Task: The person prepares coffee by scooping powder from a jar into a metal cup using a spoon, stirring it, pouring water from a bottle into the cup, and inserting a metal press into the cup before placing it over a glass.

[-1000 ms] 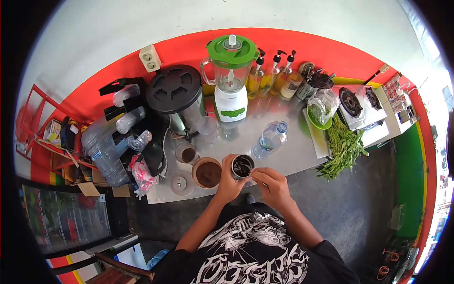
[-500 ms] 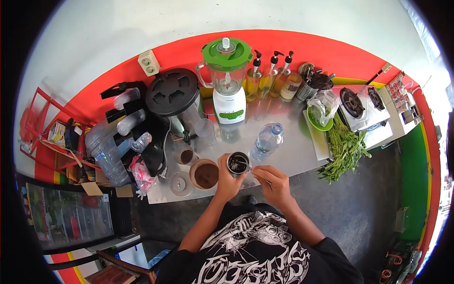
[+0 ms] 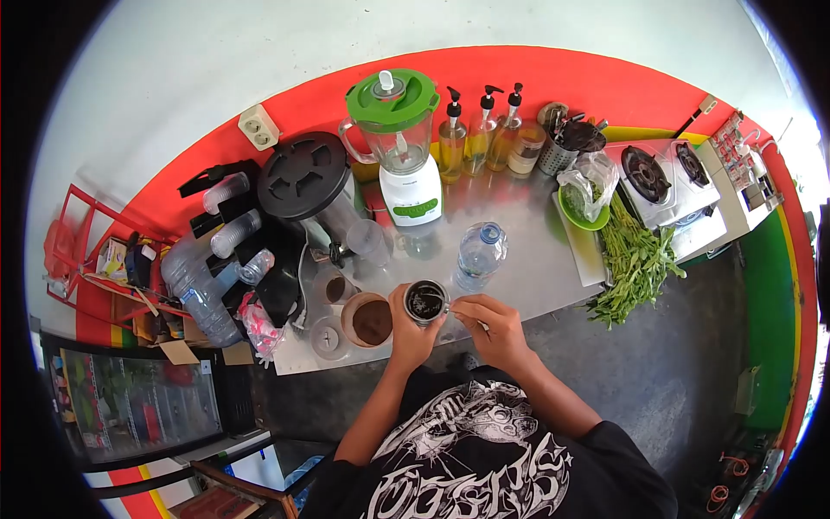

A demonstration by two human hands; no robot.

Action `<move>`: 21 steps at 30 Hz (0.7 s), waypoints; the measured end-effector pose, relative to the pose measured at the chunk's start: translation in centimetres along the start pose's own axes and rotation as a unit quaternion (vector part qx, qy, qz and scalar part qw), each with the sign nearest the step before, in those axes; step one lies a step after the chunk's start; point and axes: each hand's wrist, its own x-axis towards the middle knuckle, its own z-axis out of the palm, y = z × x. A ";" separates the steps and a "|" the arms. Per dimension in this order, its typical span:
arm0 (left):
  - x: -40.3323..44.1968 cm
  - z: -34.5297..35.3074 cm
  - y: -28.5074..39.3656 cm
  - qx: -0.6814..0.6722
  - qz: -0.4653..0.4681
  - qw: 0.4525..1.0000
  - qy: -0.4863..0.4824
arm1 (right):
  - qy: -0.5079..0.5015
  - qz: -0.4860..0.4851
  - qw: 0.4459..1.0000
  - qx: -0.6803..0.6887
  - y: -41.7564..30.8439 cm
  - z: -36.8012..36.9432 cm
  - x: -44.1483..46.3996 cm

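My left hand (image 3: 412, 339) is wrapped around a small cup (image 3: 421, 323) with dark, nearly black contents, held over the table's front edge. In my right hand (image 3: 493, 333), pinched fingers grip the thin handle of what looks like a spoon (image 3: 447, 304); its lower end dips into the cup. Just left of the cup stands a wide container (image 3: 348, 317) of brown powder. Behind that, a clear cup (image 3: 327, 283) with something brown inside leans to one side. A clear plastic bottle (image 3: 482, 258) with a blue cap stands beyond my right hand.
On the steel table (image 3: 536, 281) stand a blender (image 3: 411, 195), a lidded dispenser (image 3: 304, 177) and several pump bottles (image 3: 478, 143). Leafy greens (image 3: 635, 264) hang over the edge near the gas stove (image 3: 666, 186). A clear round lid-like piece (image 3: 328, 338) lies at front left.
The view has shifted slightly. Both hands stay at the cup, and the right hand's fingers and the spoon have moved a little at its rim.
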 end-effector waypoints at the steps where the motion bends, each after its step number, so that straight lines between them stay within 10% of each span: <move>1: 0.0 0.2 -0.2 -0.005 -0.004 1.000 0.018 | 0.008 0.005 1.000 0.009 0.0 -0.1 0.0; 21: -0.3 -0.9 2.3 0.054 -0.089 0.995 0.002 | 0.192 0.113 0.954 0.199 3.2 1.5 -0.5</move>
